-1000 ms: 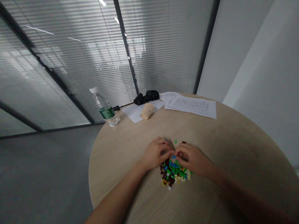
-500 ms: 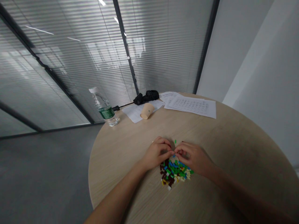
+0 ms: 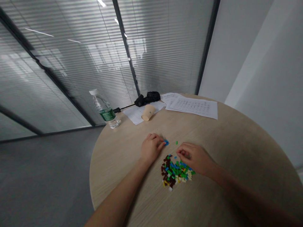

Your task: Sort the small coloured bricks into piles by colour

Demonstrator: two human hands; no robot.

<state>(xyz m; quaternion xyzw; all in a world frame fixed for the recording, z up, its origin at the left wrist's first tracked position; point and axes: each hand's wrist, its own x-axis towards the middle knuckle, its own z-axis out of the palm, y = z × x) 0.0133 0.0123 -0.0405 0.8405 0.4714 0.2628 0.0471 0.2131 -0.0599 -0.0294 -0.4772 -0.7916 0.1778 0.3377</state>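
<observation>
Okay, left hand [image 3: 151, 148] has its fingers [image 3: 159, 137] extended, empty, with blue bricks [image 3: 166, 142] just right of the tips; right hand [image 3: 191, 156] curls beside the mixed brick pile [image 3: 176, 172], any hold hidden.

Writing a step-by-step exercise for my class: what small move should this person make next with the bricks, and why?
Probably the right hand should pick one more blue brick from the mixed heap of small bricks and add it to the little blue group beside the left hand. That group sits apart from the heap, which holds blue among green, brown and yellow.
</observation>
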